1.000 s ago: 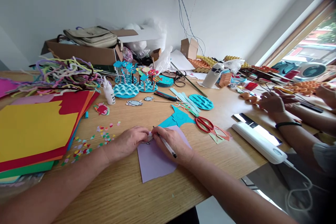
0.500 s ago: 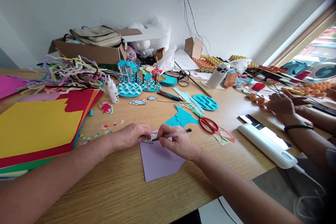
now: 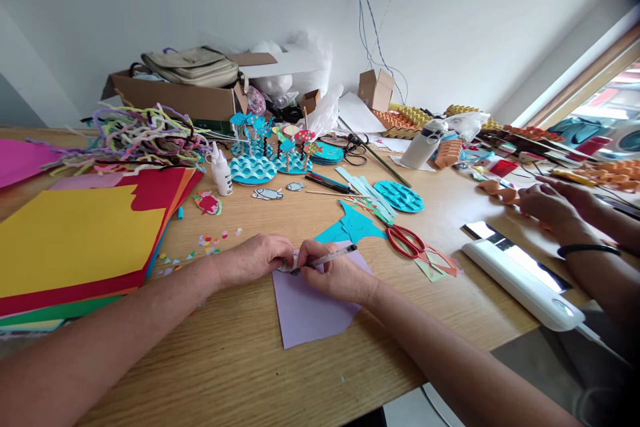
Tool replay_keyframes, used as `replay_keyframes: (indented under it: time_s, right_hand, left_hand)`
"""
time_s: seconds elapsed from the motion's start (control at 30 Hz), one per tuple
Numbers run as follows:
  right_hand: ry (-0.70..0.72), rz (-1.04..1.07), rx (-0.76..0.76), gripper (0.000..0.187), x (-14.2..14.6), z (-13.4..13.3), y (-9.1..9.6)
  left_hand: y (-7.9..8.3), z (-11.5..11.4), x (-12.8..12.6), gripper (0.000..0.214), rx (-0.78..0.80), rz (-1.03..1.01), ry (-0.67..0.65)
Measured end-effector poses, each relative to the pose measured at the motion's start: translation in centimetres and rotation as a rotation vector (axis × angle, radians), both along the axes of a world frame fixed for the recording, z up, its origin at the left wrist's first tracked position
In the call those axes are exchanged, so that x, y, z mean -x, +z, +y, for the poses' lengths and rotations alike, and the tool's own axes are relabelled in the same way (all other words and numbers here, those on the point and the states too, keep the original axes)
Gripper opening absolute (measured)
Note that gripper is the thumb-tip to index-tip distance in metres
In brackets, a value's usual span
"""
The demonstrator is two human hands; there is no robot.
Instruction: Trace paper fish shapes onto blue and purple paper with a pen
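Observation:
My right hand (image 3: pixel 337 273) is closed around a pen (image 3: pixel 336 255), its tip down at the top edge of a sheet of purple paper (image 3: pixel 315 313). Under the fingertips of my left hand (image 3: pixel 260 259) a small pale paper cutout (image 3: pixel 287 263) is pinned flat on that sheet. Most of the cutout is hidden by my fingers. Beyond my hands lie two grey paper fish (image 3: pixel 268 194) and blue paper scraps (image 3: pixel 353 223). Red-handled scissors (image 3: pixel 406 241) rest to the right of the purple sheet.
Stacked coloured paper (image 3: pixel 75 233) covers the left side, with pipe cleaners (image 3: pixel 145 137) behind it. A glue bottle (image 3: pixel 221 172) stands near blue wavy paper discs (image 3: pixel 253 171). At right, another person's hands (image 3: pixel 553 207) work beside a white device (image 3: pixel 523 285) with a cable.
The whole view has shifted slightly, so things sit a little further right. The pen leans at a slightly steeper angle, its tip still by the cutout. My left hand keeps its hold.

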State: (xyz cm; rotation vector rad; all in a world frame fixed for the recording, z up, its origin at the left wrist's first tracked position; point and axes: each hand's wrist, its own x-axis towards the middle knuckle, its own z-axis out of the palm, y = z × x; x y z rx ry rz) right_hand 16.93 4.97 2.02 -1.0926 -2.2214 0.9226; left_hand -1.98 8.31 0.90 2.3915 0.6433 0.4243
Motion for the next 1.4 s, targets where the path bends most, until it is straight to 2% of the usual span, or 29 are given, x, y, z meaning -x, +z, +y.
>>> replay_keyframes:
  time_s: [0.67,0.9,1.4]
  right_hand:
    - [0.019,-0.014,0.003,0.016,0.3,-0.1,-0.1]
    - [0.04,0.015,-0.04,0.014,0.6,-0.3,-0.3]
    - [0.007,0.012,-0.058,0.009,1.4,-0.4,-1.0]
  left_hand:
    - [-0.1,0.2,0.1,0.022,0.03,-0.006,-0.007]
    - [-0.1,0.3,0.1,0.021,0.037,-0.009,-0.014]
    - [-0.3,0.3,0.2,0.018,0.053,-0.031,-0.003]
